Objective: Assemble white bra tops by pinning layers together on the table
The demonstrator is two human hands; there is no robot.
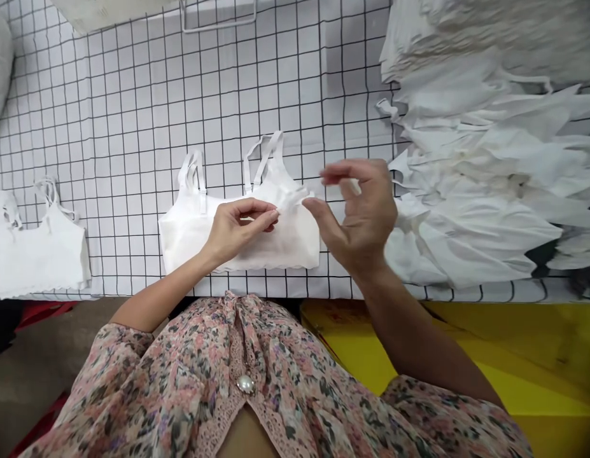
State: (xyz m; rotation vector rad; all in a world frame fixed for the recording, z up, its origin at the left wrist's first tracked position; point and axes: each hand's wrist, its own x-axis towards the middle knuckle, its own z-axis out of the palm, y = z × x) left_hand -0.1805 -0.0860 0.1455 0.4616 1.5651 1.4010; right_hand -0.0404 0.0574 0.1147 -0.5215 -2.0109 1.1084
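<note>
A white bra top (289, 245) lies flat on the checked cloth in front of me, its two straps pointing away from me. My left hand (244, 222) is over its middle, thumb and fingertips pinched together. Whatever may be between those fingertips is too small to make out. Just past the bra's right side, my right hand (359, 213) is raised, slightly blurred, with thumb and fingers apart and nothing visible between them. A bunched bit of white fabric sits on the bra's right cup, between the two hands.
Another white bra top (41, 257) lies at the left. Heaped white garments (485, 222) cover the right side, with a stack (490, 38) behind. A white wire frame (221, 27) stands at the far edge. Below the table is a yellow box (514, 381).
</note>
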